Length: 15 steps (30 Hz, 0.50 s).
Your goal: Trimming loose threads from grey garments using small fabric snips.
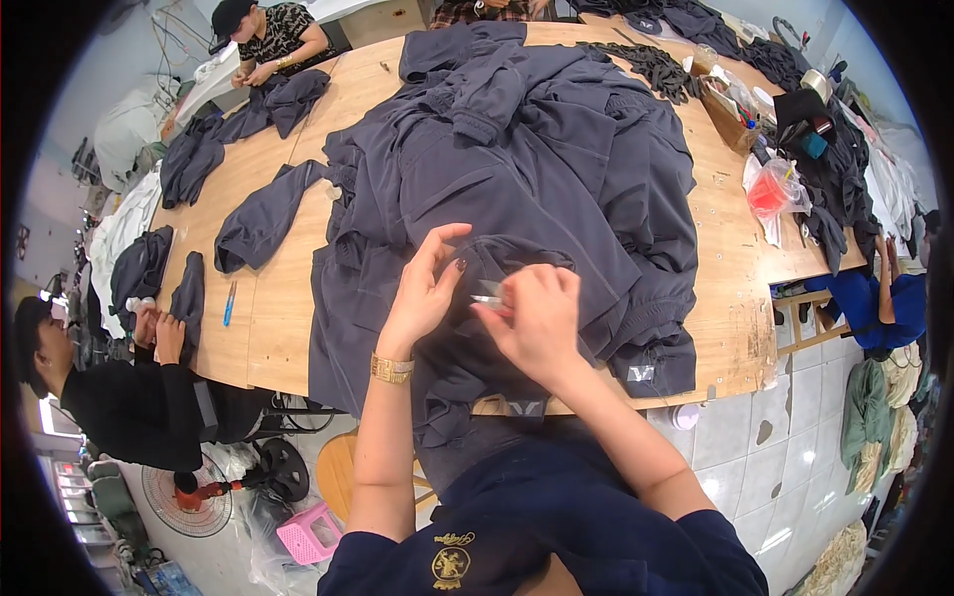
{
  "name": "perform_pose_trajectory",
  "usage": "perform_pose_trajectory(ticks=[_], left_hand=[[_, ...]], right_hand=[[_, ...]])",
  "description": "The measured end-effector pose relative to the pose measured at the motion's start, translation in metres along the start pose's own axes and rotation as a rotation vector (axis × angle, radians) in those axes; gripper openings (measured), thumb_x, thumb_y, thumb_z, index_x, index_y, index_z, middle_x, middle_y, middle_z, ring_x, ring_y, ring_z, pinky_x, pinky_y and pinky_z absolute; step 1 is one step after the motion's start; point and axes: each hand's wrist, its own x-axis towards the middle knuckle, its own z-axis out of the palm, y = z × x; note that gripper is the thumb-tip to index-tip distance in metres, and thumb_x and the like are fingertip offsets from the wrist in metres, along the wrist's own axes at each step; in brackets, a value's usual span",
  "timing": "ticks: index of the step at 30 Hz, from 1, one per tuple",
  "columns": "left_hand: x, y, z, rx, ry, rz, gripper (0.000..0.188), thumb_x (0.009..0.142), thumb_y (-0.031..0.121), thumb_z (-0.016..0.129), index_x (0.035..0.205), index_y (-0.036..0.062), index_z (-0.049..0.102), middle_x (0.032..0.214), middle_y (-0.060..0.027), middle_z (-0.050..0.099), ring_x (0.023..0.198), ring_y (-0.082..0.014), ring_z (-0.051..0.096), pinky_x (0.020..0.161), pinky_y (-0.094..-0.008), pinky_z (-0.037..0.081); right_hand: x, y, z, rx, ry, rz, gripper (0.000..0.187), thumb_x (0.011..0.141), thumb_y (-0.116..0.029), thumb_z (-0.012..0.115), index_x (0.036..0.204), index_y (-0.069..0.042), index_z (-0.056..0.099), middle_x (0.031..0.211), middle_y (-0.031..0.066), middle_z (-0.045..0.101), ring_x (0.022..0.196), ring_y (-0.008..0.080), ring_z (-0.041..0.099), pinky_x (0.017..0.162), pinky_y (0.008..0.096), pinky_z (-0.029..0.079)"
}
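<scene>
A large heap of dark grey garments (467,189) covers the middle of the table in front of me. My right hand (537,313) is closed around small silver thread snips (487,299), whose metal tip points toward my left hand. Over the near part of the heap, my left hand (427,288) has its fingers curved and thumb apart, with nothing visible in it. Its wrist wears a gold watch (392,369). Both hands are just above a fold of grey cloth (507,253), close together but not touching.
A blue pen (230,304) and a loose grey piece (260,223) lie to the left on the wooden table (730,328). Co-workers handle cloth at the left, far left and right. A box of supplies (730,117) and a clear bag with red contents (770,189) stand right. A fan (189,497) is below left.
</scene>
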Motion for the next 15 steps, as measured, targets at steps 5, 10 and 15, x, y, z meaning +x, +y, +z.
perform_pose_trajectory(ticks=[5,10,15], left_hand=[[0.002,-0.003,0.001,0.035,0.049,-0.014,0.035,0.086,-0.007,0.051,0.119,0.004,0.051,0.08,0.0015,0.046,0.074,-0.0045,0.043,0.069,-0.0186,0.039],[0.002,-0.008,0.011,0.148,0.22,0.096,0.026,0.081,-0.007,0.055,0.106,0.0022,0.055,0.084,-0.0049,0.056,0.081,-0.0117,0.055,0.074,-0.0238,0.044],[-0.006,-0.007,0.016,0.529,0.27,0.442,0.016,0.07,-0.006,0.06,0.083,0.0037,0.061,0.091,-0.011,0.056,0.103,-0.0327,0.053,0.088,-0.0386,0.043]], right_hand=[[0.001,0.022,0.022,-0.033,-0.051,0.057,0.023,0.07,-0.008,0.067,0.085,-0.006,0.05,0.079,0.0078,0.056,0.083,0.0262,0.053,0.078,0.0373,0.036],[-0.004,0.035,0.01,0.32,0.016,0.368,0.017,0.078,-0.001,0.061,0.085,-0.003,0.046,0.077,0.0122,0.055,0.073,0.0328,0.053,0.073,0.0413,0.04],[-0.002,0.051,0.001,0.646,0.114,0.453,0.024,0.084,0.001,0.06,0.081,-0.004,0.036,0.075,0.0085,0.055,0.069,0.0151,0.056,0.064,0.0278,0.045]])
